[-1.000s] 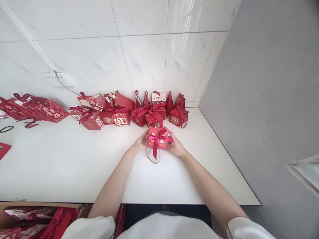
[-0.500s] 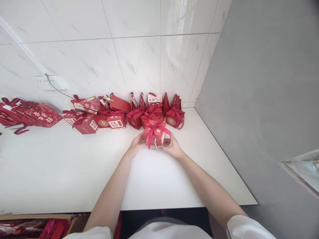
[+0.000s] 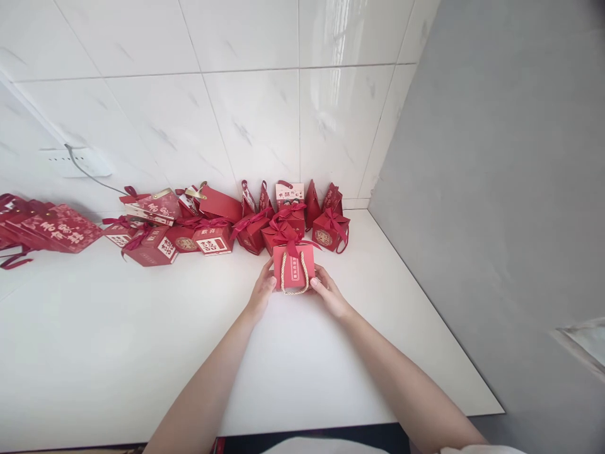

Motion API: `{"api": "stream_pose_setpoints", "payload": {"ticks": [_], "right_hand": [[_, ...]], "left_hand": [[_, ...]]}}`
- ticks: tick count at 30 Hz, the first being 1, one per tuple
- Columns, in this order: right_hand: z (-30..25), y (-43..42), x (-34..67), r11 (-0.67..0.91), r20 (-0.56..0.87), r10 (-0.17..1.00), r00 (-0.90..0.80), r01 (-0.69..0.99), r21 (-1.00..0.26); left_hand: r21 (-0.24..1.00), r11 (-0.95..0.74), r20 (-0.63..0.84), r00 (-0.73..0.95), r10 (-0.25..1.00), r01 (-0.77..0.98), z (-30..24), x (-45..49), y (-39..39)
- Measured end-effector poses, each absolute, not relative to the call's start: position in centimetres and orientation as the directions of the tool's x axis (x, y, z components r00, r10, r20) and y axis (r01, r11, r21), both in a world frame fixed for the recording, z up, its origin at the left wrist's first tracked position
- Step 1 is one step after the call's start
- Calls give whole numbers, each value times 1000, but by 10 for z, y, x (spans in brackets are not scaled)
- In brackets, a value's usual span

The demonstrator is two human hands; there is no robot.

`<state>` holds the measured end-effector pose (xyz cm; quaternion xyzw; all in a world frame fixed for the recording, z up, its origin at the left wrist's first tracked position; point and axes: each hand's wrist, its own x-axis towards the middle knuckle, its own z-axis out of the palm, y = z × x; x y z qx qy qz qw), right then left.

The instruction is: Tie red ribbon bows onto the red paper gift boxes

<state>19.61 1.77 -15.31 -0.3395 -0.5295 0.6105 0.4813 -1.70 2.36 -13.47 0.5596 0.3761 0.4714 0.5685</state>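
A small red gift box (image 3: 293, 267) with a gold cord handle and a pink ribbon bow on top stands upright on the white table (image 3: 142, 328). My left hand (image 3: 263, 291) grips its left side and my right hand (image 3: 327, 291) grips its right side, fingers pressed against the box. The box sits just in front of a row of similar red boxes (image 3: 265, 228) lined along the tiled wall.
More red boxes with bows (image 3: 151, 243) and flat red bags (image 3: 51, 228) lie along the wall to the left. A grey wall (image 3: 496, 189) closes the right side. A wall socket with a cable (image 3: 78, 162) is at the upper left.
The box was lying with its bow facing me; both hands turned it upright and set it down by the row, its cord handle now facing me. The view shifted slightly.
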Motion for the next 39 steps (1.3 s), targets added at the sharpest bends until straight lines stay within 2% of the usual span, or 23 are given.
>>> {"api": "stream_pose_setpoints", "payload": {"ticks": [12,24,26,29,33,36,39], "right_hand": [[-154,16,198,32,66,954,-292,-120,-992],[-151,11,198,54,84,950,-302,-104,-993],[-152,10,199,79,111,943,-314,-113,-991],[-153,10,197,102,132,949,-286,-119,-988],[-151,9,194,113,127,976,-178,-88,-990],[-144,5,193,143,173,954,-244,-136,-980],[-137,2,192,121,176,928,-329,-182,-976]], "left_hand": [[996,-62,45,232,972,66,-136,-17,23],[996,-66,51,240,969,56,-138,-19,22],[998,-63,64,231,971,-8,-139,-18,21],[974,-11,57,199,978,-226,-140,-15,20],[832,236,-139,223,965,-501,-142,-14,20],[736,355,-249,257,934,-576,-142,-13,22],[731,359,-250,262,932,-580,-140,-11,22]]}}
